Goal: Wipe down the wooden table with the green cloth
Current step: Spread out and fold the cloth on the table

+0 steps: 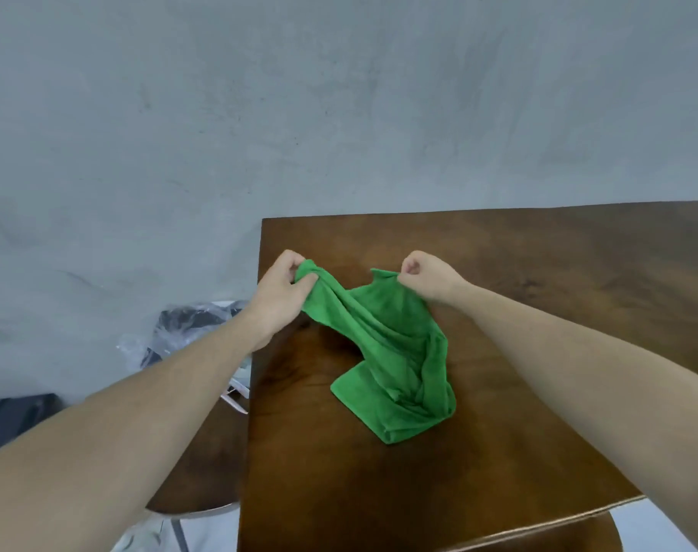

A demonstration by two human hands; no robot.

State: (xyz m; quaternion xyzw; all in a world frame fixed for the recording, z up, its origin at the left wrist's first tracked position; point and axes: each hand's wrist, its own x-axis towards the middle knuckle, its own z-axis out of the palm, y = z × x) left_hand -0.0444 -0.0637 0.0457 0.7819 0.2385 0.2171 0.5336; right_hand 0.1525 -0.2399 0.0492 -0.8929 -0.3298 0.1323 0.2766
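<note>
A green cloth hangs crumpled between both my hands above the dark brown wooden table. Its lower end rests folded on the tabletop near the middle. My left hand pinches one top corner close to the table's left edge. My right hand is closed on the other top corner, a little further right. Both hands hold the cloth raised, so its upper part is off the wood.
Left of the table stands a round wooden stool with metal legs. Behind it lies a dark object in clear plastic wrap. A grey concrete floor surrounds everything. The table's near edge runs bottom right.
</note>
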